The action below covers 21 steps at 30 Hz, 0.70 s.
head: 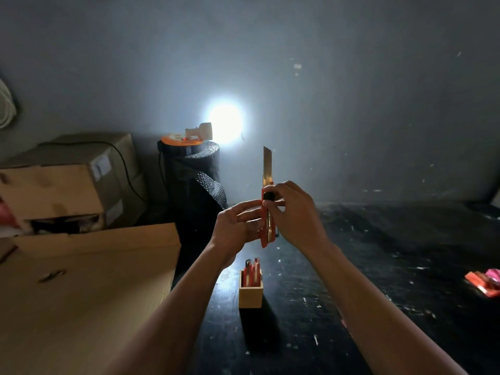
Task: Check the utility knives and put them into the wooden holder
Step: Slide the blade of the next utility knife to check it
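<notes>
Dim room, one harsh light at the back.

A small lamp (205, 130) throws a blown-out white glare on the wall (351, 90) just right of it; brightness fades quickly away from the lamp. The dark table (378, 253) in front of it shows faint reflections. Corners far from the lamp are murky, soft and bent by the wide lens.

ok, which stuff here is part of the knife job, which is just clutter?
Job: utility knife with blade out, held in left hand and right hand; wooden holder with knives; knives at right.
Clutter: cardboard boxes; black roll; lamp.
</notes>
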### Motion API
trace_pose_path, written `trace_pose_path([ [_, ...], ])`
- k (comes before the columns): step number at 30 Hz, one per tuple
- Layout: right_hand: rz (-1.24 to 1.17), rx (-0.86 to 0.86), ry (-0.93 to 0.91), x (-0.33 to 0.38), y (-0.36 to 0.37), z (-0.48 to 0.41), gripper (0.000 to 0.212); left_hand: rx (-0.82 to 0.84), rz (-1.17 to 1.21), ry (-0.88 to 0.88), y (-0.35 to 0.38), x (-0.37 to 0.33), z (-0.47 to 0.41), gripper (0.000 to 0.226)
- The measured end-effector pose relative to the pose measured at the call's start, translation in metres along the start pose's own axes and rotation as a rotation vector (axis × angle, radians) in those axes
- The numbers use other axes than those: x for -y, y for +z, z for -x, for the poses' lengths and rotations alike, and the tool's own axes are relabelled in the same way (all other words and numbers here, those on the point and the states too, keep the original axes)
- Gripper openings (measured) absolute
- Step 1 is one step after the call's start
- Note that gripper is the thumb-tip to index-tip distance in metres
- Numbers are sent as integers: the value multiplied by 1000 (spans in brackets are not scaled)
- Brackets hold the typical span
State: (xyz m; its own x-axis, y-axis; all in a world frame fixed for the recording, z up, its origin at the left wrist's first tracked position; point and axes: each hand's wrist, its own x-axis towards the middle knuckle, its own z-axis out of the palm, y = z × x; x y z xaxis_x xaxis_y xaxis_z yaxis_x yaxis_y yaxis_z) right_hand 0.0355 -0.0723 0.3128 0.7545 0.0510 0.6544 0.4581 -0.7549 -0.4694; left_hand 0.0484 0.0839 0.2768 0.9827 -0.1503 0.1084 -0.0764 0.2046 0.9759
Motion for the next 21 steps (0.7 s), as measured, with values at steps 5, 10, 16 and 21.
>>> trace_pose_path([
  [5, -35, 31, 11, -8, -4, -4, 19, -20, 2, -5, 4, 0, -4, 39],
  [10, -109, 42, 16, -11, 1, 0, 18, -25, 47, 8, 0, -5, -7, 41],
  [16, -144, 80, -17, -8, 4, 16, 20, -11, 63, 11, -7, -10, -7, 41],
  [21, -186, 117, 18, -9, 8, 29, 22, -13, 91, 1, -7, -13, -5, 44],
])
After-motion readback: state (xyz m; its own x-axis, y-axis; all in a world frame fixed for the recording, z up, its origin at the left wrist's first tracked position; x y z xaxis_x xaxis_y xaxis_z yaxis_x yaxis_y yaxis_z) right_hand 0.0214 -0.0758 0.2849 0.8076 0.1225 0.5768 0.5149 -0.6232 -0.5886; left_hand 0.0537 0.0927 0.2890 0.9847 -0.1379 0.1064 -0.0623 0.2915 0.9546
